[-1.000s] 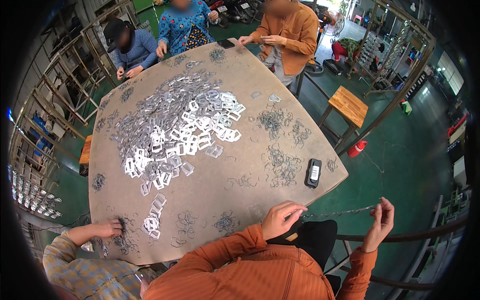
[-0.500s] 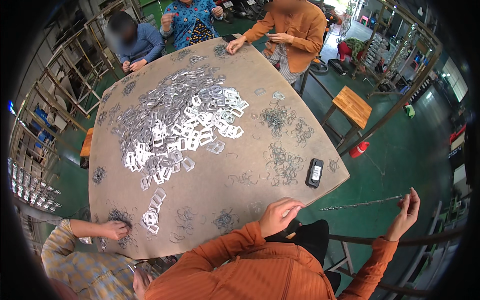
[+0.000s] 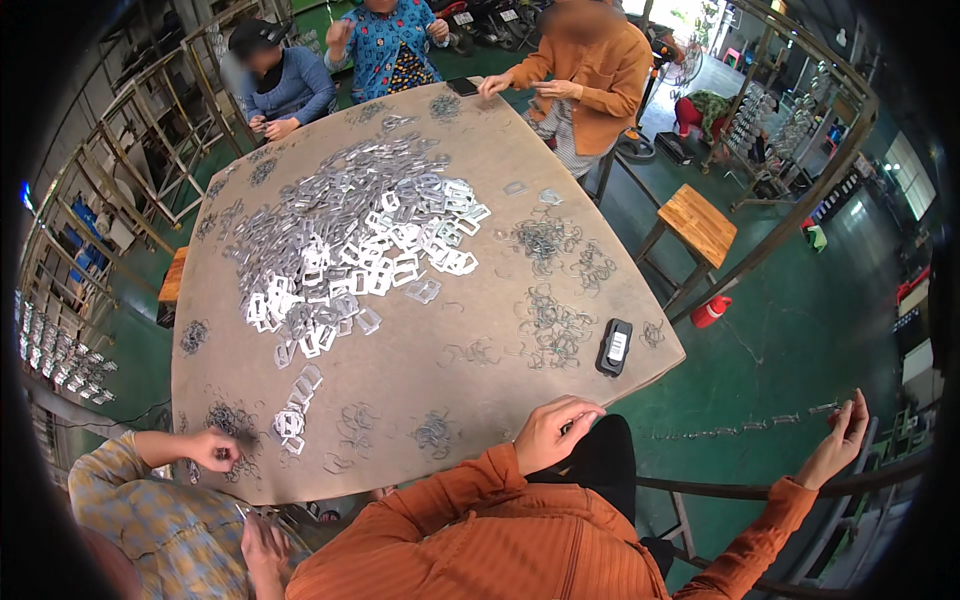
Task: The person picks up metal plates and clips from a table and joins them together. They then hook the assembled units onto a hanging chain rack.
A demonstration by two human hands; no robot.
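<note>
Daylight glares white through the doorway (image 3: 697,22) at one o'clock and more weakly through the window (image 3: 910,190) between two and three; the metal plates (image 3: 400,240), just off centre toward ten, flash white, some detail burnt out; the tabletop (image 3: 480,385) is evenly lit, its edges bowed by the lens; the racks (image 3: 110,190) at ten fall dim; black vignetting closes the rim; heads near eleven and twelve are blurred; the thin strand (image 3: 740,428) at four lacks fine detail.

Plates (image 3: 362,235) lie heaped on the table (image 3: 405,365), hooks (image 3: 545,237) around them, a stool (image 3: 697,223) to its right
</note>
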